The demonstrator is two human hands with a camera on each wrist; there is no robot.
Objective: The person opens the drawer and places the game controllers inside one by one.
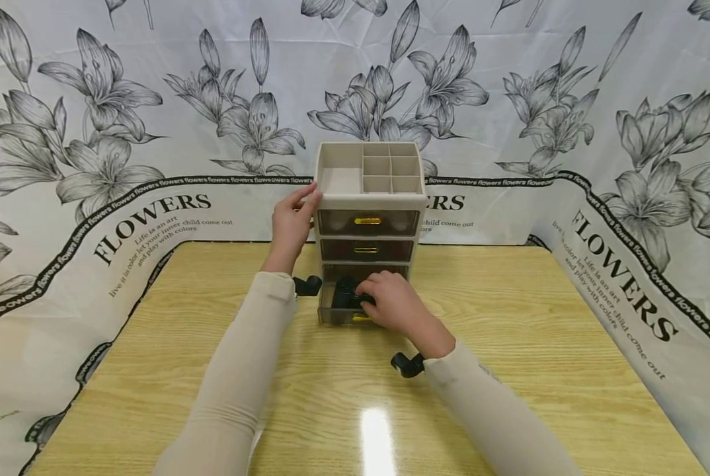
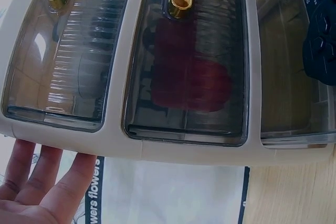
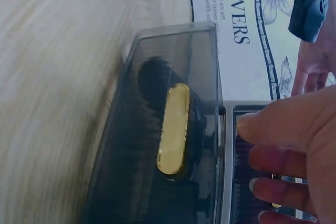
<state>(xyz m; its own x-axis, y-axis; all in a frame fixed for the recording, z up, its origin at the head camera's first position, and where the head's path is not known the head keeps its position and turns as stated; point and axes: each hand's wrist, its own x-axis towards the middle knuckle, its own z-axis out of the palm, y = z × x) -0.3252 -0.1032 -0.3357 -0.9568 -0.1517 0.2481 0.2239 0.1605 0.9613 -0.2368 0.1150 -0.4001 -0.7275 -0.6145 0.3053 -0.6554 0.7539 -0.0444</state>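
A cream desktop organizer with smoky see-through drawers stands at the table's back. Its bottom drawer is pulled out, and a black game controller lies inside. My right hand is over that drawer at the controller's right part, fingers loosely bent. In the right wrist view nothing shows between the thumb and fingers; whether they touch the controller is hidden. My left hand rests its fingers on the organizer's left side, near the top. The left wrist view shows those fingers fairly straight against the wall.
The organizer's top has a wide compartment and several small ones. Its upper drawer is closed, as is the middle drawer, where something dark red lies. Flower-printed cloth surrounds the wooden table.
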